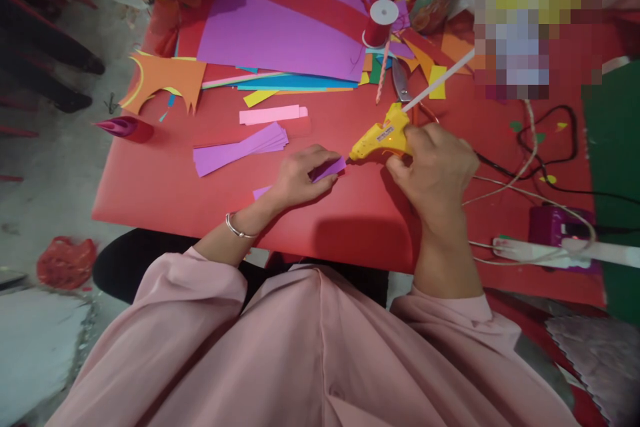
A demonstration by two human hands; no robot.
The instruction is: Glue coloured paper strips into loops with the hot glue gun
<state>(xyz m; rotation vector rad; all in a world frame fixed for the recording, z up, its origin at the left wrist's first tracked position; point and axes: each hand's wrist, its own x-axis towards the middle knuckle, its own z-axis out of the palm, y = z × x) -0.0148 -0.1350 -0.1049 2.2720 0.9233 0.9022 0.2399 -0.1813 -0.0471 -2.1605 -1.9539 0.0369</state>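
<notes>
My right hand point(435, 163) is wrapped round a yellow glue gun point(384, 136) with a long white glue stick point(440, 79) in its back. The gun's nozzle points left and sits at the end of a purple paper strip point(329, 169). That strip is pinched between the thumb and fingers of my left hand point(303, 177), just over the red tabletop. The strip's other end seems to come out at the left of my wrist. Beyond my left hand lie a fanned stack of purple strips point(243, 147) and a small pile of pink strips point(273, 114).
Purple sheets point(285, 27) lie at the back beside a thread spool point(381, 20) and scissors point(400, 80). An orange paper cutout point(163, 83) is at left, with a rolled magenta paper cone point(127, 128) below it. Cords point(525, 160) and a purple power strip point(560, 227) occupy the right.
</notes>
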